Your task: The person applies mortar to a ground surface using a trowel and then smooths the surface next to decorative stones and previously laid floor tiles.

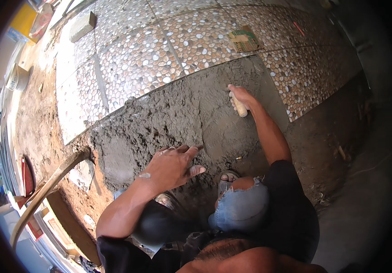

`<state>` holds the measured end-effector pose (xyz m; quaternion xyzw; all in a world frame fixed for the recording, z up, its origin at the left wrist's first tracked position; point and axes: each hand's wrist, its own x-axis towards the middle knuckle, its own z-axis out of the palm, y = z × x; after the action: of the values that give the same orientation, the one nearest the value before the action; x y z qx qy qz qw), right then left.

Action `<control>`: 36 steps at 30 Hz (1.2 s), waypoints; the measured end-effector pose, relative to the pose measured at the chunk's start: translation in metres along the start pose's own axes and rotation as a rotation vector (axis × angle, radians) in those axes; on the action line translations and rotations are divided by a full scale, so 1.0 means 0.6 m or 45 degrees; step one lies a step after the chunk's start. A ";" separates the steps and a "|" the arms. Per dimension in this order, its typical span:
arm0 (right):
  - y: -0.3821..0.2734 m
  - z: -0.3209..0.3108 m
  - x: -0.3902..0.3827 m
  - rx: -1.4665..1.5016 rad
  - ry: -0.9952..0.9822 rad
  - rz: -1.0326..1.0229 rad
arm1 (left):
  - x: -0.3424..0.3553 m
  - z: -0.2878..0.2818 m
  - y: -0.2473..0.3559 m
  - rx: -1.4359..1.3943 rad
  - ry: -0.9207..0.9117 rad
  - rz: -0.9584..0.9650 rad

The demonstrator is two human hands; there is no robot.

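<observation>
I crouch over a bed of wet grey mortar [178, 113] spread beside laid pebble-pattern tiles [137, 59]. My right hand [241, 98] grips the pale wooden handle of a trowel [238, 107] at the far edge of the mortar, close to the tiles; the blade is hidden under the hand. My left hand [173, 166] hovers flat over the near part of the mortar with fingers spread, holding nothing. My sandalled foot [228, 176] and torn-jean knee [241, 204] sit just below it.
A curved wooden tool handle [50, 186] rises at lower left from the mortar's edge. A loose grey brick [82, 26] lies on the far tiles, a flattened cardboard piece [244, 40] farther right. Bare dirt [36, 127] runs along the left, with a bucket [16, 77] and boards [68, 223].
</observation>
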<state>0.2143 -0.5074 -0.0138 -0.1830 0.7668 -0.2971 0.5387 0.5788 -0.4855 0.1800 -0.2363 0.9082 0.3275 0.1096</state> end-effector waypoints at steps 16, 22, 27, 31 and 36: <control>-0.005 0.110 -0.017 0.158 -0.078 0.065 | -0.007 -0.001 -0.002 -0.004 -0.104 0.014; -0.027 0.202 -0.040 -0.033 -0.256 -0.004 | 0.000 0.003 0.004 0.037 -0.114 0.020; 0.005 0.118 -0.035 0.173 0.009 -0.084 | -0.013 -0.021 0.002 -0.016 -0.158 -0.036; 0.021 0.141 -0.024 0.437 0.001 0.075 | -0.014 0.003 -0.005 -0.023 -0.065 0.103; -0.004 0.194 -0.041 0.051 -0.188 -0.046 | -0.004 0.002 0.003 0.015 -0.166 0.096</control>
<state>0.3321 -0.5245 -0.0229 -0.2074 0.7156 -0.3077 0.5918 0.5798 -0.4825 0.1810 -0.1794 0.9094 0.3408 0.1573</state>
